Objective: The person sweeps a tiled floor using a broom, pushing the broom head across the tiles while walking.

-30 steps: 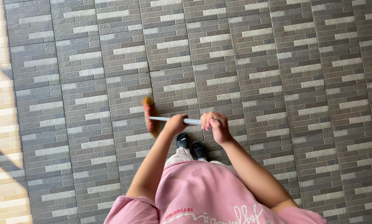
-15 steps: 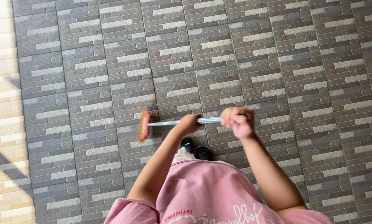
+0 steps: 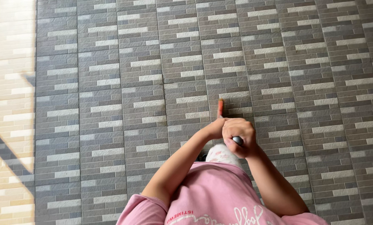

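- My right hand (image 3: 237, 134) is clenched around the top end of the broom handle (image 3: 237, 141); my left hand (image 3: 215, 128) grips it just below.
- The broom head (image 3: 220, 108) sits on the tiled floor (image 3: 111, 83) ahead of me.
- No dust pile shows, so I can't judge how much sweeping remains.

Both hands (image 3: 232, 131) hide nearly all of the broom handle (image 3: 237, 140).
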